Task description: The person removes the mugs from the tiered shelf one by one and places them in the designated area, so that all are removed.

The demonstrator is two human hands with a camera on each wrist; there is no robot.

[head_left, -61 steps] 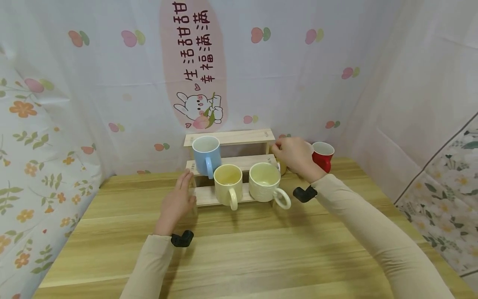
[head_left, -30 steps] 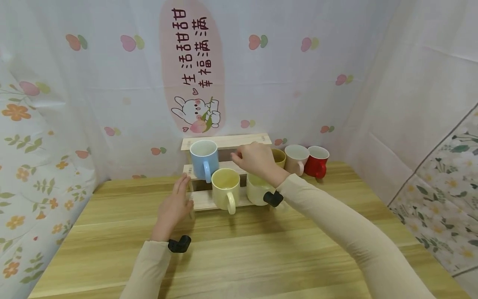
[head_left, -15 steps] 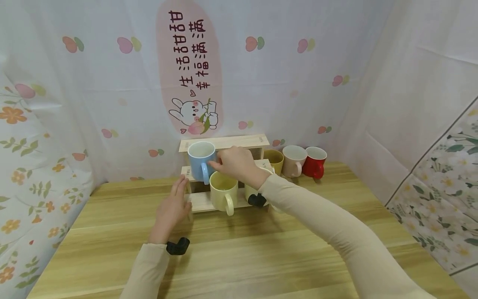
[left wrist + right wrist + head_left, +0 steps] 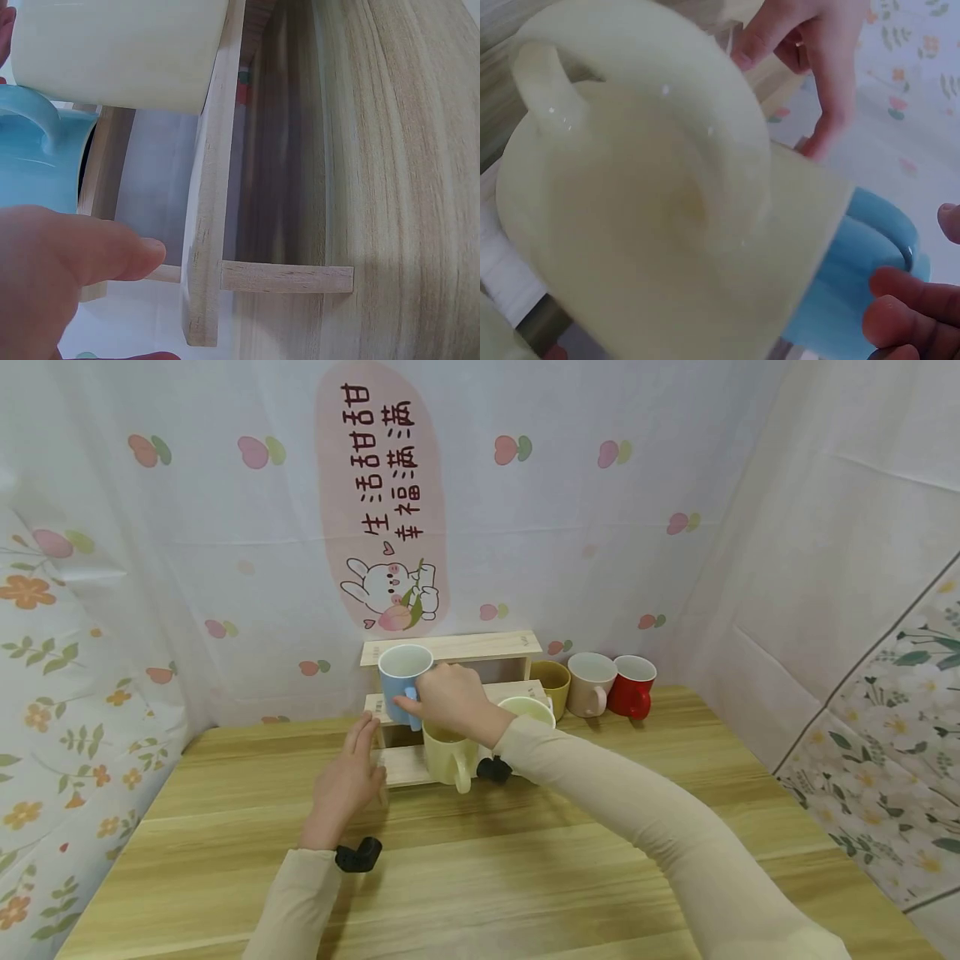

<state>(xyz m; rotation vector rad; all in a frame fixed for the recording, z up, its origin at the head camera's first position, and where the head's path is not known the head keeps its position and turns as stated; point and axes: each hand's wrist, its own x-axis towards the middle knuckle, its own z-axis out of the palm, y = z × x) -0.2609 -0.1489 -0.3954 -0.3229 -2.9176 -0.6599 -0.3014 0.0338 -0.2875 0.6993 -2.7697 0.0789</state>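
A light blue mug [image 4: 399, 681] stands at the left end of the middle tier of a wooden stepped rack [image 4: 461, 646]. My right hand [image 4: 453, 697] is at its handle; in the right wrist view the fingertips [image 4: 907, 289] are by the handle, while the thumb is apart from it. Below, on the lowest tier, sits a pale yellow mug [image 4: 444, 762], partly behind my right hand. Next to it a pale cream-green mug [image 4: 528, 707] is mostly covered by my right forearm. My left hand [image 4: 345, 789] lies along the rack's left end, fingers extended.
Right of the rack, a mustard mug [image 4: 553, 685], a pale pink mug [image 4: 588, 685] and a red mug [image 4: 628, 687] stand in a row on the wooden table [image 4: 480, 860]. A printed curtain [image 4: 600, 568] hangs behind.
My right hand has moved left from the rack's right end, across the front mugs, to the blue mug's handle. The left hand stays by the rack's left end.
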